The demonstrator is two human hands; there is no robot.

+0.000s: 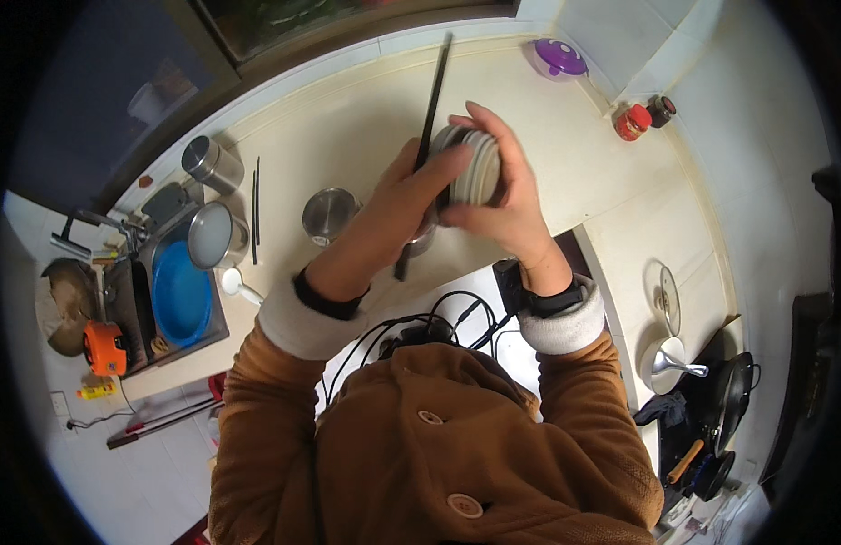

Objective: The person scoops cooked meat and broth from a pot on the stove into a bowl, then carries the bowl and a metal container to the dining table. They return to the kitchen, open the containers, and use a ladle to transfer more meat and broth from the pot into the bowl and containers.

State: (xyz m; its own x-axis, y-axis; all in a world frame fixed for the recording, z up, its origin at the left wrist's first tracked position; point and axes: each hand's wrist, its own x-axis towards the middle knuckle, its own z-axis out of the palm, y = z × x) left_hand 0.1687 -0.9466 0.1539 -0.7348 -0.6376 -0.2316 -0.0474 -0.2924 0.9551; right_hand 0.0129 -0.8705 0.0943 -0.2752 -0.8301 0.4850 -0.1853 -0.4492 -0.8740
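Observation:
Both hands are raised over the counter in front of me. My left hand (420, 187) holds a long dark stick-like thing (435, 102), perhaps chopsticks, that slants up past the fingers, and its thumb lies against a stack of small pale round dishes (476, 167). Around the right side of that stack my right hand (512, 184) is wrapped, fingers over the top and thumb below. The stack is tilted on its side and slightly blurred. A stainless steel cup (330, 212) stands on the counter left of my left forearm. Another metal vessel (420, 242) is mostly hidden beneath my hands.
Left are black chopsticks (256, 211), a steel canister (213, 165), a metal pot (218, 235), a white spoon (239, 283) and a blue basin (181, 293) in the sink. A purple-lidded bowl (560, 60) and a red-lidded jar (632, 122) stand at the back right; pans (730, 402) lie lower right.

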